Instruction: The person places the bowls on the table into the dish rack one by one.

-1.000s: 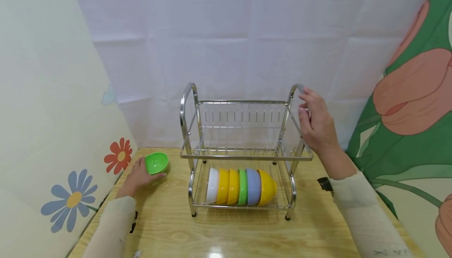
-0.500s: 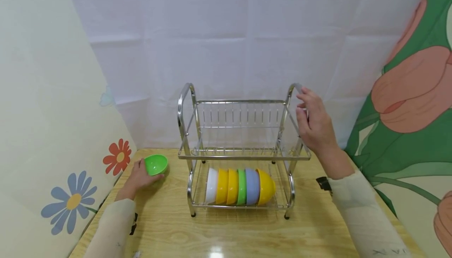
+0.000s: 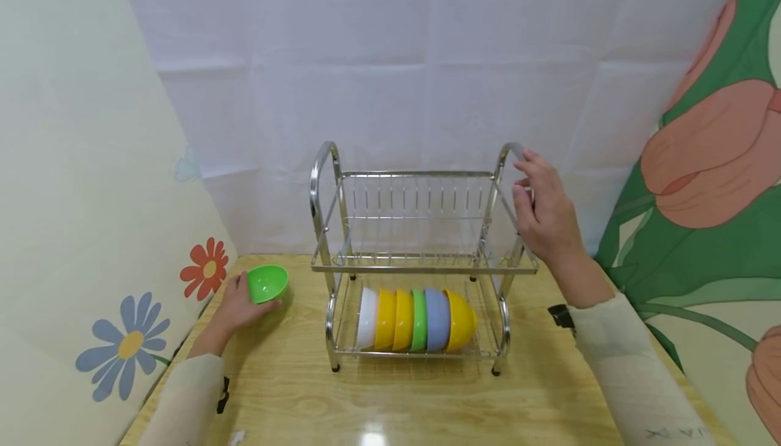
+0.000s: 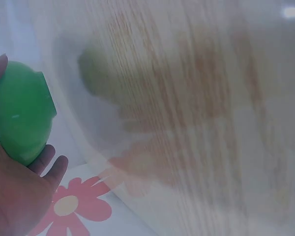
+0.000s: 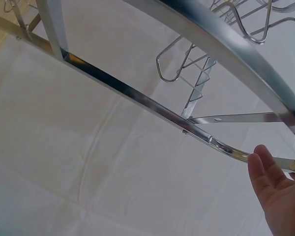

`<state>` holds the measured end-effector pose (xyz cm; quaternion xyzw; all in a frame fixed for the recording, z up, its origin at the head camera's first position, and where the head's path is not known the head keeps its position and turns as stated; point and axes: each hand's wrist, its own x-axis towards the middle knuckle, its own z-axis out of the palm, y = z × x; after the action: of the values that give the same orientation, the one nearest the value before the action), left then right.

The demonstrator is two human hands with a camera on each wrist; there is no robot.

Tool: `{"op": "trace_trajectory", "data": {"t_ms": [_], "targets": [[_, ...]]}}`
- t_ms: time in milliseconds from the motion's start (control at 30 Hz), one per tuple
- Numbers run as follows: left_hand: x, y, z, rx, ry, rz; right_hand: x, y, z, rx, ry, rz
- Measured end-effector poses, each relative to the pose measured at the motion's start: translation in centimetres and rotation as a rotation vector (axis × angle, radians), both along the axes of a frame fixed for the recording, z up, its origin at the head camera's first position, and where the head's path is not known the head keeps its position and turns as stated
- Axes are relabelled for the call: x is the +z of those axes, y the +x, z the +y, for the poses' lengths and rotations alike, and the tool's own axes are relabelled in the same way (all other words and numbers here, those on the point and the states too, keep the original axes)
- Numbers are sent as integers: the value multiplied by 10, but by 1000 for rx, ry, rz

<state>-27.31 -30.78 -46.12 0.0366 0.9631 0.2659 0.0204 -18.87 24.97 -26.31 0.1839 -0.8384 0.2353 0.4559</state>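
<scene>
My left hand (image 3: 236,305) holds a small green bowl (image 3: 268,285) on the left side of the table, thumb and fingers on opposite sides of it. In the left wrist view the bowl (image 4: 23,113) shows its outside and foot, with the fingers spread beneath it. My right hand (image 3: 547,219) is at the right handle of a two-tier metal dish rack (image 3: 427,271). Its fingers are loosely bent, and in the right wrist view the fingertips (image 5: 258,160) lie right at the metal tube. On the lower tier a row of bowls stands on edge: white (image 3: 367,319), yellow, green, blue and yellow (image 3: 462,322).
The rack's upper tier (image 3: 421,219) has upright wire dividers. Behind the wooden table (image 3: 293,392) hangs a white cloth (image 3: 378,73). Flower-patterned panels flank both sides. A small white object (image 3: 238,438) lies at the front edge.
My left hand and forearm have shifted slightly left, with the green bowl still held. The right hand and the bowls in the rack stay where they were.
</scene>
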Motion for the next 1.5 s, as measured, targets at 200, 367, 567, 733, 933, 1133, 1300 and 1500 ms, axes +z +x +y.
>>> {"op": "trace_trajectory", "data": {"t_ms": [200,367,567,733,933,1133,1300,1500], "targets": [[9,12,-3,-4,-18,82,2,0,1,-1,-7,-36],[19,22,-7,-31,-38,164,2,3,2,0,-10,-58],[35,36,-9,-86,-28,210,6,7,1,3,1,-100],[49,47,-6,-119,-12,228,9,10,0,12,20,-145],[59,54,-1,-152,-6,263,10,12,2,8,27,-160],[68,61,2,-175,-47,287,12,14,3,3,23,-204],[79,69,5,-199,-77,299,17,22,4,-12,29,-289],[91,80,11,-213,-86,311,19,38,0,-16,23,-246]]}}
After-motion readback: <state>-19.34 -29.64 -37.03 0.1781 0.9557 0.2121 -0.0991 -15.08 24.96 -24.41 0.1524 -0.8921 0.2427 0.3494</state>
